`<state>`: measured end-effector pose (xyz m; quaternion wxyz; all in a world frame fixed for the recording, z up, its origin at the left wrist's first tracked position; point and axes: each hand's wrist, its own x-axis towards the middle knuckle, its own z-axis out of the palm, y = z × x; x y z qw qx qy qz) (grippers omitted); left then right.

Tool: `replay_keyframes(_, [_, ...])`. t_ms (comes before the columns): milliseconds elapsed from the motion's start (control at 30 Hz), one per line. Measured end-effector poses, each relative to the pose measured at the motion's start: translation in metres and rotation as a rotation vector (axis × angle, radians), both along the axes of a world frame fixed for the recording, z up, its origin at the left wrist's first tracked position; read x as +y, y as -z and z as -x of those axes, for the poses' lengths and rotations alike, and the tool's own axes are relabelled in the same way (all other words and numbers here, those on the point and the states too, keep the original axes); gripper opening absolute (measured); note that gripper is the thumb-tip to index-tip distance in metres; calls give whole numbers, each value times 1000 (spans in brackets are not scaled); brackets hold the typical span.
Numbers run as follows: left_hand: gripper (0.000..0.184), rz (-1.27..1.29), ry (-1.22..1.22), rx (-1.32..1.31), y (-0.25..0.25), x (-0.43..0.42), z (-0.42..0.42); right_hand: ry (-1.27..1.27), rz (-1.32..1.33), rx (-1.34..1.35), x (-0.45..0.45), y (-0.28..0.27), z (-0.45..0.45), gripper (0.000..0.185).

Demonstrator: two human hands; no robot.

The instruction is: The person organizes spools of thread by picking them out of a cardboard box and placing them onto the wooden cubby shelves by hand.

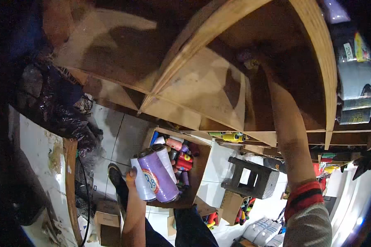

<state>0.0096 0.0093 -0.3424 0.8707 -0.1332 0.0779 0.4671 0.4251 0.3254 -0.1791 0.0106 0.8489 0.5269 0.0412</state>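
Observation:
My left hand [130, 180] is closed at the side of a pale blue-white thread cone [142, 181]. Pressed against that cone is a large purple thread cone [158, 176] with a round printed label, and a white cone [165, 161] lies just behind. These cones rest over an open cardboard box [201, 173] of mixed thread spools [184, 161]. My right arm reaches up into a wooden shelf compartment, where my right hand [257, 65] is closed around a small thread spool [250, 63], purplish and yellowish in deep shadow. Its fingers are mostly dark.
Wooden shelf dividers [169, 78] surround my right arm. Yellow and green spools [233, 137] lie on a lower shelf. On the tiled floor are a dark plastic stool [251, 178], another box of spools [235, 208] and a small carton [107, 220]. Wrapped packs [355, 86] are at right.

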Motion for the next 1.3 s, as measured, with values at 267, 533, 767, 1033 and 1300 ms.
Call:
replay_keyframes(267, [61, 59, -69, -78, 14, 2, -6, -90, 28, 32, -8, 2, 13, 31])
replay_keyframes(533, [87, -135, 15, 11, -30, 44, -49, -320, 198, 858, -143, -22, 137, 23])
replay_keyframes(767, [75, -146, 120, 263, -21, 45, -69, -405, 448, 801, -239, -8, 205, 64])
replay_keyframes(1033, [66, -117, 244, 482, -23, 35, -84, -545, 331, 1154, -210, -5, 154, 61])
replay_keyframes(1300, [76, -58, 224, 345, -22, 32, -81, -1, -45, 808, -75, -15, 31, 56])
